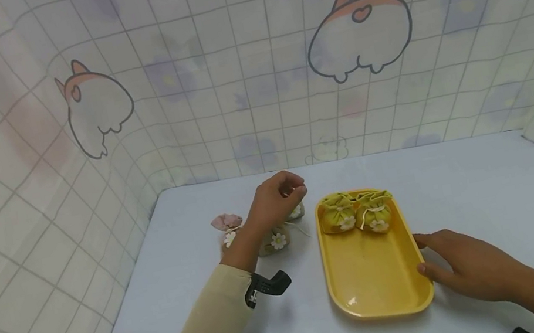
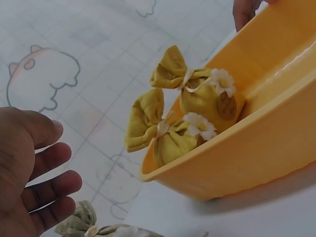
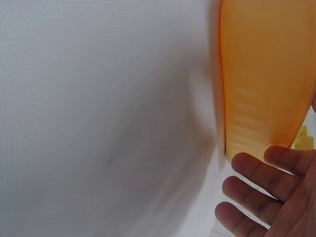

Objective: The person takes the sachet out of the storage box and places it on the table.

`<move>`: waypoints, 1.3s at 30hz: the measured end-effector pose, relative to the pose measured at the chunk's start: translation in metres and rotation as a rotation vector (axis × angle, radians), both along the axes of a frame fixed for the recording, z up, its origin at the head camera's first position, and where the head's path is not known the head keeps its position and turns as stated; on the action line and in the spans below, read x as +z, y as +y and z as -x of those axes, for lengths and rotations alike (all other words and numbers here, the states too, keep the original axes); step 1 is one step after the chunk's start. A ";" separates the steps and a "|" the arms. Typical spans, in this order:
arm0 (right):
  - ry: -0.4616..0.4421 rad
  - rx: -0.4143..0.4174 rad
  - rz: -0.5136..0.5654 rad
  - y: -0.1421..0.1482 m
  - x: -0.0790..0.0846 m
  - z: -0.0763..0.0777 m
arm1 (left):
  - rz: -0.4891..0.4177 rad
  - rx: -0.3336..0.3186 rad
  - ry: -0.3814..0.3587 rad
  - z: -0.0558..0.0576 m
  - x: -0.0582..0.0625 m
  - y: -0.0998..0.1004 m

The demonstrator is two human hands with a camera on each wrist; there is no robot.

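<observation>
In the head view, the left hand (image 1: 279, 203) hangs over a group of small cloth pouches on the white tabletop (image 1: 484, 182), its fingers loosely bent; the left wrist view adds that the fingertips stand apart with nothing between them, just beside the tray's end. The yellow tray (image 1: 371, 273) lies to the right of that hand, and at its far end sit two yellow-green pouches, the left yellow pouch (image 1: 338, 214) and the right yellow pouch (image 1: 375, 213), side by side. From above they look low; the left wrist view shows their tied tops rising past the rim, a white flower on each, and a round brown patch (image 2: 227, 106) on the farther one. Left of the tray, the head view alone shows a pink-topped pouch (image 1: 226, 223) and a brownish pouch (image 1: 275, 240), both partly covered by the left forearm; a grey-green pouch (image 1: 296, 212) peeks out under the hand. The right hand (image 1: 468, 262) is at the tray's right side, thumb on the rim. The right wrist view shows its fingers extended and slightly spread beside the tray's outer wall, with faint ridges (image 3: 249, 111) there; whether every fingertip touches, I cannot tell.
</observation>
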State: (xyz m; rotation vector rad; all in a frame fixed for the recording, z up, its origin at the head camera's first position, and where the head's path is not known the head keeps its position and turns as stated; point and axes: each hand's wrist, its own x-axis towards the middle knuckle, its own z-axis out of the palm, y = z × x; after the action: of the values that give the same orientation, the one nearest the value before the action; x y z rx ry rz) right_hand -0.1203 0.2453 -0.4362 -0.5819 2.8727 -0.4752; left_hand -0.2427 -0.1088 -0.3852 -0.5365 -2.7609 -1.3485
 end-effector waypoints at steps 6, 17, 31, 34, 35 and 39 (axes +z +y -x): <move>-0.010 -0.009 0.002 0.001 -0.001 0.001 | 0.029 -0.012 0.002 -0.004 -0.006 0.010; 0.015 0.008 0.010 0.002 -0.002 0.001 | 0.091 0.019 -0.085 -0.011 -0.011 0.029; -0.009 0.006 -0.009 0.001 -0.001 0.001 | 0.111 0.014 -0.051 -0.012 -0.025 0.039; -0.006 -0.004 -0.010 0.000 -0.002 0.001 | 0.148 0.015 -0.054 -0.014 -0.025 0.041; -0.006 -0.008 -0.008 0.000 -0.002 0.001 | 0.159 0.015 -0.058 -0.015 -0.026 0.041; -0.011 -0.015 -0.001 0.000 -0.002 0.001 | 0.186 0.026 -0.061 -0.015 -0.028 0.043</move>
State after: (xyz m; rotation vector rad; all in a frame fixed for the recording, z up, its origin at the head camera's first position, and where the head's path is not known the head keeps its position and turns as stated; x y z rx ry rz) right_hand -0.1211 0.2453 -0.4381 -0.5556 2.8691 -0.4775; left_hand -0.2279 -0.0660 -0.4137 -0.4717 -2.9506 -1.1282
